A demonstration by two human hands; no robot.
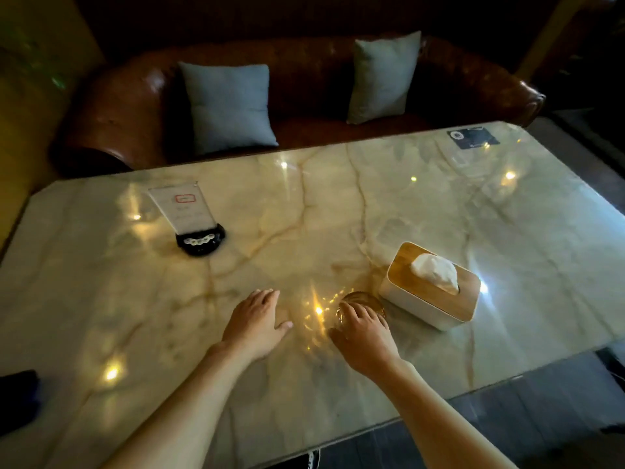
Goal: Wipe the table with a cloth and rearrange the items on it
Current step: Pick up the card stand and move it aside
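A glossy marble table (439,214) fills the view. My right hand (365,336) grips an amber glass dish (367,299) near the front middle, fingers curled over its rim. My left hand (255,319) lies flat on the tabletop just left of it, fingers together, holding nothing. A white tissue box with a wooden lid (431,287) stands right beside the dish. An acrylic sign in a black base (192,220) stands at the left middle. A dark cloth-like object (17,397) lies at the front left edge.
A dark card (472,137) lies at the table's far right corner. Behind the table is a brown leather sofa (304,79) with two grey cushions (228,106). The table's front edge runs diagonally at the lower right, with dark floor beyond.
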